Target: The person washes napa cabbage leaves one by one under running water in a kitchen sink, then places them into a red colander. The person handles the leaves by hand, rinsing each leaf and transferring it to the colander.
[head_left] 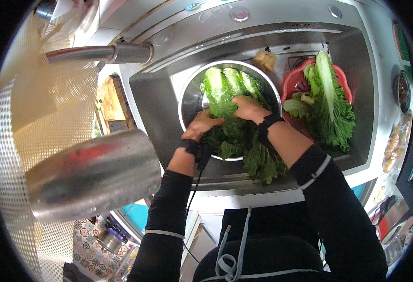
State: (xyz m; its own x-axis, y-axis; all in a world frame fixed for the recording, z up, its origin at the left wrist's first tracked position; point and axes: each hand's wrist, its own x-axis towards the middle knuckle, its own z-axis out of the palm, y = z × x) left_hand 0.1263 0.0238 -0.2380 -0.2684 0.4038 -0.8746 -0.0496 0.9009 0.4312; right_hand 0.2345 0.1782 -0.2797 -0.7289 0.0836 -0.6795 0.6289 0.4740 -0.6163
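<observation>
A round steel basin (pixel 188 84) in the sink holds water and several green lettuce leaves (pixel 216 84). Their pale stems point to the far side, and the darker leafy ends lie towards me. My left hand (pixel 203 124) grips the leaves at the left, thumb across the top and fingertips partly hidden in the greens. From the right, my right hand (pixel 250 108) holds the same bunch with its fingers curled over it. One dark leaf end (pixel 262 162) hangs over the basin's near rim.
Right of the basin, a red plastic colander (pixel 341 79) carries more lettuce (pixel 328 95). A tan sponge (pixel 264 60) rests behind, inside the steel sink (pixel 363 116). The faucet (pixel 132 53) and a large blurred metal cylinder (pixel 97 172) are on the left, near a wooden board (pixel 112 98).
</observation>
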